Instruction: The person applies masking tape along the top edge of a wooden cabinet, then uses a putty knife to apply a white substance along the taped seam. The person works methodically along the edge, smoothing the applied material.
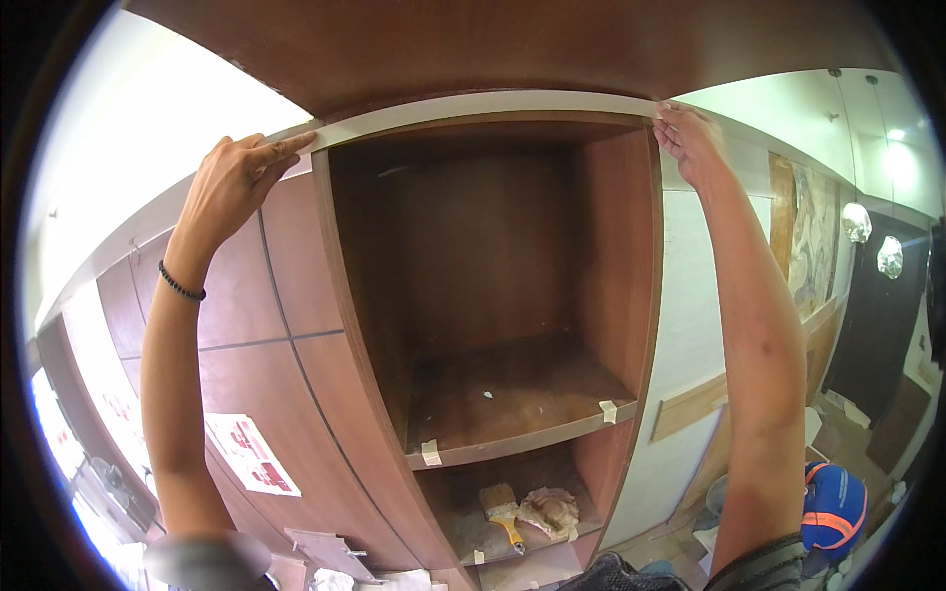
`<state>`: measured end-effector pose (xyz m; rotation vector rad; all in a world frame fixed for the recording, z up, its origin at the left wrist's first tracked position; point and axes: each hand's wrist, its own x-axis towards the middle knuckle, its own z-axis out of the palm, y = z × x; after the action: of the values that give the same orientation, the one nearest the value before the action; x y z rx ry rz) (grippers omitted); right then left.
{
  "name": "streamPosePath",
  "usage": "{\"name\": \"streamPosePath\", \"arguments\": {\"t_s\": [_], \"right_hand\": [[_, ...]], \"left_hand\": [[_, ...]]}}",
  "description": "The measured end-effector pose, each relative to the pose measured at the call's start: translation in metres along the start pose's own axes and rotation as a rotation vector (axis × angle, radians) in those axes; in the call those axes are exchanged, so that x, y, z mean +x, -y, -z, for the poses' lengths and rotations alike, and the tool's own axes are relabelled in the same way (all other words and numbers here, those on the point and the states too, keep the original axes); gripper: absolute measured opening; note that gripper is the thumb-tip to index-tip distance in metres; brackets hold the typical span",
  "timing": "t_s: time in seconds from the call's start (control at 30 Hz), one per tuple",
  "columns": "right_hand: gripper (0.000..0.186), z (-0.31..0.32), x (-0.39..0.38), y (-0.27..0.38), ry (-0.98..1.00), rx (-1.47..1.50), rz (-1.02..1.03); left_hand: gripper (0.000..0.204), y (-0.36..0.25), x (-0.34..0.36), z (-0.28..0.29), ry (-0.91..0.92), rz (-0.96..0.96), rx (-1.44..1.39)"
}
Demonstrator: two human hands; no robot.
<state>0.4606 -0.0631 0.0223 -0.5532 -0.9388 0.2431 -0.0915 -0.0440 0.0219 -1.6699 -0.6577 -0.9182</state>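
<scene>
A long pale strip (493,104) runs across the top front edge of an open brown wooden cabinet (642,295), just under a brown overhead panel (493,49). My left hand (232,182), a dark beaded bracelet on its wrist, is at the strip's left end. Its index finger points along the strip and its thumb sits below, closed on that end. At the opposite corner my right hand (690,143) pinches the other end between curled fingers. Both arms are raised and spread wide. Whether the strip is stuck down cannot be made out.
Small tape pieces mark the front edge of the cabinet's shelf (512,399). Below lie a yellow-handled paintbrush (503,517) and a crumpled cloth (550,512). A blue and orange bag (836,507) sits at lower right. Glass pendant lamps (856,223) hang at right.
</scene>
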Motion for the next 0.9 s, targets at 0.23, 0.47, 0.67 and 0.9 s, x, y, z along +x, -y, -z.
{"name": "streamPosePath", "arguments": {"t_s": [0.23,0.47,0.67,0.9], "right_hand": [[0.015,0.004,0.001,-0.010,-0.028,0.059,0.042],[0.012,-0.006,0.000,-0.013,-0.100,0.116,0.058],[0.019,-0.008,0.011,-0.025,-0.156,0.062,0.097],[0.028,-0.021,0.013,-0.036,-0.235,0.118,0.161]], "left_hand": [[0.027,-0.013,0.015,0.009,0.078,0.168,-0.074],[0.028,-0.007,0.018,0.007,0.075,0.111,-0.096],[0.022,-0.012,0.026,0.007,0.085,0.105,-0.107],[0.022,-0.011,0.029,0.008,0.095,0.135,-0.123]]}}
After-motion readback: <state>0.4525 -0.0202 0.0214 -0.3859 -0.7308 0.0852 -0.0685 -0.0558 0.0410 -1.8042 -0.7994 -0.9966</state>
